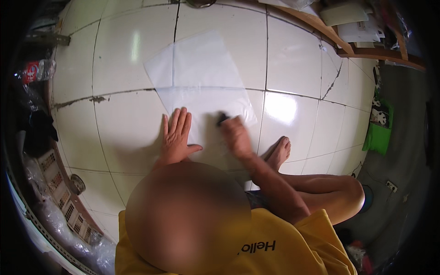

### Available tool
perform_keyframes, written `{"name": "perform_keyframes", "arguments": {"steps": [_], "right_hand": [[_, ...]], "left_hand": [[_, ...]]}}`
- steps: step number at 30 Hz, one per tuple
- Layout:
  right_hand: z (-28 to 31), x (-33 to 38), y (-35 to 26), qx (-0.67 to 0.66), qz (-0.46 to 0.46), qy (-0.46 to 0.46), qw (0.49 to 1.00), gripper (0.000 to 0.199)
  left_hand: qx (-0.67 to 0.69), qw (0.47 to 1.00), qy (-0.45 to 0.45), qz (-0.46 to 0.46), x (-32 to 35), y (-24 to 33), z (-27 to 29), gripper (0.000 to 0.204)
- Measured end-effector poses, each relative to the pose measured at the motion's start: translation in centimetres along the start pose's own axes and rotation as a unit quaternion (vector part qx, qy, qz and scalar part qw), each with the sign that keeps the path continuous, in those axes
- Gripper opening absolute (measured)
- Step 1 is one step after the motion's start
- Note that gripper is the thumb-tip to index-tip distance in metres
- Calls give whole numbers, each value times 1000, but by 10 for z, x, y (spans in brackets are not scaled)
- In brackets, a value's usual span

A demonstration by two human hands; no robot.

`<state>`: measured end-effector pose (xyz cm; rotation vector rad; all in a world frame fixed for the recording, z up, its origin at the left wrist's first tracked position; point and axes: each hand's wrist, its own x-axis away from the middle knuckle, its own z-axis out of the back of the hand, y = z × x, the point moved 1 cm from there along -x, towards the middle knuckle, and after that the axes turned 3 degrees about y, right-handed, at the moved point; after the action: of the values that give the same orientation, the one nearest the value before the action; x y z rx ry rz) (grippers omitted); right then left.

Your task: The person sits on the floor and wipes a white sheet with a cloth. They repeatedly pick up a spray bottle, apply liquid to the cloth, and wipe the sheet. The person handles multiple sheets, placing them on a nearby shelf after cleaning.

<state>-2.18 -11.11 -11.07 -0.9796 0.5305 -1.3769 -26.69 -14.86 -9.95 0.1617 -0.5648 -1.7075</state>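
A thin, see-through plastic sheet (201, 64), perhaps a flat bag, lies slantwise on the white tiled floor; the tile joints show through it. My left hand (175, 135) presses flat beside its near left edge, fingers stretched out and thumb spread to the right, with nothing held. Over the near right part of the sheet my right hand (237, 137) is closed round a small black object (222, 118). Motion blurs this hand, and most of the object is hidden in the fingers, so I cannot make out its kind.
My bare foot (280, 153) rests on the floor right of my right hand. A wooden shelf (316, 20) stands at the far right, a green bag (379, 135) by the right wall. Along the left are a plastic bottle (40, 71), clear plastic wrap (64, 224) and a small metal tin (77, 184).
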Motion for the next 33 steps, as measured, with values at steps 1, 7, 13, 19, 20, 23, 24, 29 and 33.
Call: {"name": "perform_keyframes", "arguments": {"steps": [1, 7, 13, 19, 20, 23, 24, 29, 33], "right_hand": [[-11, 10, -15, 68, 27, -12, 997, 7], [46, -14, 5, 172, 21, 44, 984, 7], [29, -2, -3, 91, 46, 63, 993, 9], [30, 2, 1, 150, 30, 58, 986, 9], [49, -6, 9, 156, 20, 83, 984, 12], [65, -20, 1, 149, -72, 125, 978, 7], [67, -23, -4, 142, -111, 132, 975, 10], [-22, 23, -39, 86, 59, -88, 991, 6], [-1, 15, -24, 55, 37, -25, 997, 8]], "left_hand": [[4, 1000, -4, -3, 4, 2, -2, 124], [5, 1000, -19, 7, 2, -1, 4, 125], [-1, 1000, -10, 3, 1, 0, 4, 124], [14, 1000, -28, 3, -2, 2, 3, 123], [11, 1000, -29, 5, -2, 2, 4, 124], [3, 1000, -26, 7, 0, 2, 8, 125], [1, 1000, -24, 7, 2, 1, 8, 125], [-10, 1000, -11, -7, 1, 7, 1, 128], [-5, 1000, -3, -4, 1, 3, 1, 127]]}}
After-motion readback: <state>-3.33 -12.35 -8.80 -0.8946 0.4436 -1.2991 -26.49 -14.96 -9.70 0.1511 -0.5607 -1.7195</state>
